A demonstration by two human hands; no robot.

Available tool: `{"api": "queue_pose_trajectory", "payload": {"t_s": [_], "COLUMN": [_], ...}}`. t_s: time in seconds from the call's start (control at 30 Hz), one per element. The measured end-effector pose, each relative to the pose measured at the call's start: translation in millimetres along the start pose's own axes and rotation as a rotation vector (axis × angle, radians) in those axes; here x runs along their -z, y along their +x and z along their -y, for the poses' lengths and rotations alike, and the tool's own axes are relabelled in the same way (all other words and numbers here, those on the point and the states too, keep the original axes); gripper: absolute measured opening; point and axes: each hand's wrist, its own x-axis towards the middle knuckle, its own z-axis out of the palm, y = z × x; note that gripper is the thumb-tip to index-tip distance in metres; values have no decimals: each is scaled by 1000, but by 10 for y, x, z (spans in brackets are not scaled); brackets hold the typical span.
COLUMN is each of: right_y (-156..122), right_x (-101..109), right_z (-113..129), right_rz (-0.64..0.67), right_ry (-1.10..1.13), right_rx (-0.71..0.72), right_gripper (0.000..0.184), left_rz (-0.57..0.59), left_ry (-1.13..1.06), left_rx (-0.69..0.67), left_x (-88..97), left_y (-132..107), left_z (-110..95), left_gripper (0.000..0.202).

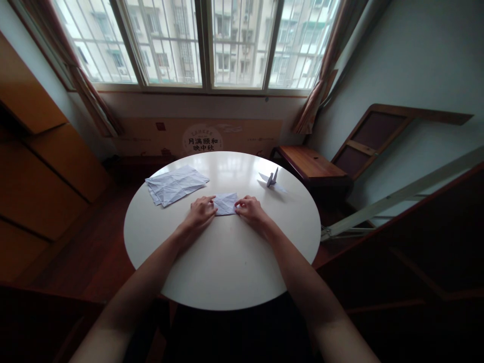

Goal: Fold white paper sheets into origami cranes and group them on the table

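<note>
A small folded sheet of paper [226, 203], pale and creased, lies near the middle of the round white table [223, 267]. My left hand [201, 210] pinches its left edge between thumb and fingers. At the opposite edge, my right hand [249, 207] grips the same paper with its fingertips. A folded paper crane [271, 179] stands to the far right of my hands, its wings raised. Several larger creased paper sheets [177, 184] lie in a loose stack to the left, just beyond my left hand.
Beyond the table, a printed board [242, 132] leans under the barred window [238, 45]. A low wooden stool [310, 164] stands behind the table's right side. Wooden cabinets [45, 166] line the left, and a wooden frame [368, 136] leans on the right wall.
</note>
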Motion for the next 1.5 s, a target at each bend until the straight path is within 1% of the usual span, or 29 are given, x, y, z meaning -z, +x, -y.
{"api": "queue_pose_trajectory", "payload": {"t_s": [0.13, 0.23, 0.3, 0.33, 0.37, 0.43, 0.5, 0.53, 0.6, 0.7, 0.77, 0.83, 0.9, 1.0, 1.13, 1.3, 1.4, 1.5], "right_y": [0, 7, 15, 18, 20, 14, -7, -23, -57, -94, -97, -81, -56, -21, -5, -12, -11, -9], "right_x": [-15, -38, -42, -36, -24, 22, 85, 118, 173, 201, 174, 118, 51, -29, -57, -5, 23, 27], "right_z": [-20, -29, -27, -22, -14, 14, 59, 86, 140, 188, 177, 135, 81, 18, 9, 41, 33, 14], "right_rz": [-6, -23, -89, -144, -207, -330, -407, -424, -388, -289, -199, -98, -38, -15, -44, -46, -36, -20], "right_ry": [14, 68, 131, 161, 184, 198, 161, 135, 74, -9, -26, -9, 30, 99, 108, 45, 45, 142], "right_rx": [12, 38, 81, 104, 123, 143, 152, 163, 201, 233, 257, 287, 279, 251, 221, 157, 119, 86], "right_gripper": [18, 20, 32, 41, 50, 65, 73, 74, 72, 57, 42, 29, 25, 27, 31, 23, 18, 23], "left_rz": [-7, -43, -79, -101, -132, -212, -288, -310, -296, -159, -61, 2, 38, 41, 13, 34, 44, 20], "left_ry": [-134, -271, -351, -377, -390, -369, -292, -243, -148, -74, -86, -127, -162, -150, -101, -161, -211, -250], "left_rx": [-34, -70, -105, -122, -139, -180, -233, -259, -298, -347, -385, -407, -404, -350, -262, -265, -252, -228], "left_x": [5, 7, 15, 24, 38, 76, 115, 128, 135, 99, 69, 54, 55, 68, 77, 82, 66, 32], "left_y": [-8, -5, 6, 13, 20, 29, 31, 30, 21, 0, -18, -36, -48, -52, -41, -36, -34, -23], "left_z": [4, -2, -11, -18, -25, -40, -54, -59, -67, -71, -74, -80, -87, -92, -81, -76, -68, -44], "left_gripper": [53, 68, 75, 75, 70, 46, 21, 16, 14, 17, 17, 18, 19, 19, 21, 18, 25, 45]}}
